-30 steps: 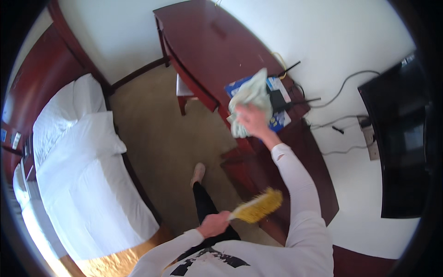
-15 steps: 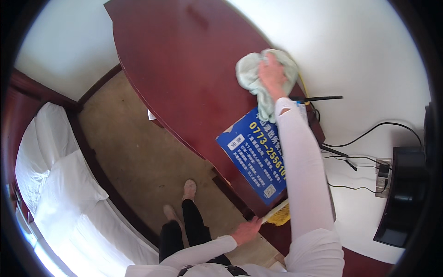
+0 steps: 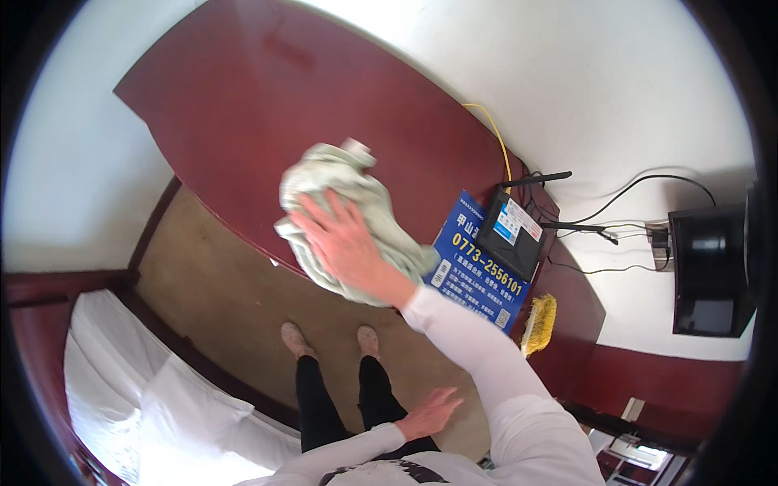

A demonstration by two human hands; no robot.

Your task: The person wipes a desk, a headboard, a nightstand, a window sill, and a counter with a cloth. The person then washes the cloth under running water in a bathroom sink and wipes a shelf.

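Status: your left hand [image 3: 429,413] is empty, fingers loosely extended; your right hand [image 3: 344,243] lies spread on the pale green cloth [image 3: 381,231], over the desk's [image 3: 324,97] near edge, grip unclear. Cloth looks light, limp: bunch it mid-fold.

Quantities in view: one bare left hand [image 3: 429,413]; one bare right hand [image 3: 344,241]; one pale green, soft fabric cloth [image 3: 381,223]; one dark red, curved-edge desk [image 3: 348,93]; one black, flat router [image 3: 525,256] with two slim black antennas [image 3: 539,179]; one blue, rectangular printed board [image 3: 460,253]; one yellow-bristled brush [image 3: 540,324] with a pale handle; one thin yellow cable [image 3: 496,130]; one black, flat-panel television [image 3: 707,271]; two pale, low-cut shoes [image 3: 297,340]; two black trouser legs [image 3: 319,413]; one white-sheeted bed [image 3: 198,405]
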